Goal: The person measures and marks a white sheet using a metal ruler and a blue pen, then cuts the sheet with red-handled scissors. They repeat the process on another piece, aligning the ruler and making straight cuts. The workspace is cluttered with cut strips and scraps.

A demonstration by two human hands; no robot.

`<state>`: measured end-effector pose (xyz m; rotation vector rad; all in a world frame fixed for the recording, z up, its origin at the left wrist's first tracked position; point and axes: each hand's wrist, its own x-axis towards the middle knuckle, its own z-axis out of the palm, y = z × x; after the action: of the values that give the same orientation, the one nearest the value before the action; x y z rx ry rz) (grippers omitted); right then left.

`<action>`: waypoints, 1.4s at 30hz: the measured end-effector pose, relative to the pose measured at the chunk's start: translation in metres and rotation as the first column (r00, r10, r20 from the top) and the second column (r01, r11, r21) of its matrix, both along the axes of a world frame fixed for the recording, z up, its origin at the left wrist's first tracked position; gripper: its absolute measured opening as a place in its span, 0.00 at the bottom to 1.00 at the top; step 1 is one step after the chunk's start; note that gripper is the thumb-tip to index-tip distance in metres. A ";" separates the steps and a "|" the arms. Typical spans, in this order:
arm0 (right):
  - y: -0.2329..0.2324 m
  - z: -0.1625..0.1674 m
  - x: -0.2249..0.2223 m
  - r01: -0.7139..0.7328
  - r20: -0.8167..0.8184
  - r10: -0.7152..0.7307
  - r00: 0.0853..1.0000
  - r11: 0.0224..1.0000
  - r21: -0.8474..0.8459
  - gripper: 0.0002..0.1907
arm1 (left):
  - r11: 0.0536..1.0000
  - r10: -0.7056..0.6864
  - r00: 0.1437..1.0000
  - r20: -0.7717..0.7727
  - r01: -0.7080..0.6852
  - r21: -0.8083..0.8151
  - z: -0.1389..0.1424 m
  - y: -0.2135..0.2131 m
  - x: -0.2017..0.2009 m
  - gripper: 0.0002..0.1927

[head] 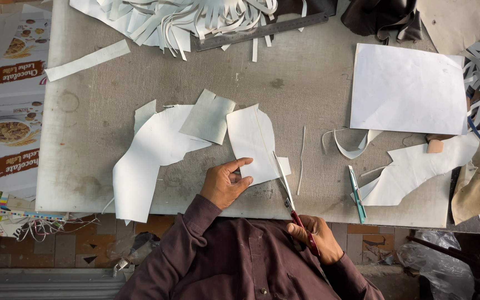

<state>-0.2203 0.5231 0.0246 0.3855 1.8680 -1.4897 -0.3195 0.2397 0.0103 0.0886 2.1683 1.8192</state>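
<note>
My left hand (pixel 226 183) pinches the lower edge of a white cut sheet piece (pixel 251 139) lying on the grey table (pixel 306 83). My right hand (pixel 312 236) grips red-handled scissors (pixel 287 186) near the table's front edge. The blades point up and left, their tips at the right edge of the white piece. A large irregular white sheet (pixel 145 161) lies to the left, with a greyish cut piece (pixel 208 116) resting on top of it.
A big white rectangular sheet (pixel 406 89) lies at the right, and a teal craft knife (pixel 356 194) sits near the front. A metal ruler (pixel 262 30) and white strips (pixel 184 19) lie at the back. White offcuts (pixel 418 166) and printed cardboard boxes (pixel 15 111) flank the table.
</note>
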 end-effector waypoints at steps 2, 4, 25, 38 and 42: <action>0.000 0.001 0.002 -0.023 0.007 0.023 1.000 0.999 0.043 0.27 | 1.000 -0.018 0.999 0.043 0.018 -0.004 0.003 -0.002 0.000 0.25; -0.002 0.001 0.003 -0.003 0.018 0.002 1.000 0.999 0.034 0.27 | 1.000 -0.027 0.999 0.042 0.027 -0.008 0.006 -0.003 0.000 0.25; -0.013 -0.013 0.014 -0.006 -0.066 0.017 0.998 0.987 0.161 0.33 | 0.997 -0.072 0.997 0.015 0.073 -0.041 0.009 -0.004 0.003 0.23; -0.019 -0.008 0.013 0.005 -0.067 0.007 0.998 0.984 0.176 0.31 | 0.994 -0.076 0.996 0.046 0.079 -0.075 0.010 -0.007 0.000 0.24; -0.024 -0.001 -0.008 0.010 -0.019 -0.007 1.000 0.988 0.156 0.30 | 0.995 -0.077 0.996 -0.034 0.074 -0.066 0.014 -0.007 0.001 0.23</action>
<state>-0.2279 0.4990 0.0237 0.4550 2.0063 -1.3607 -0.3188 0.2326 0.0240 0.1885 2.2157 1.7176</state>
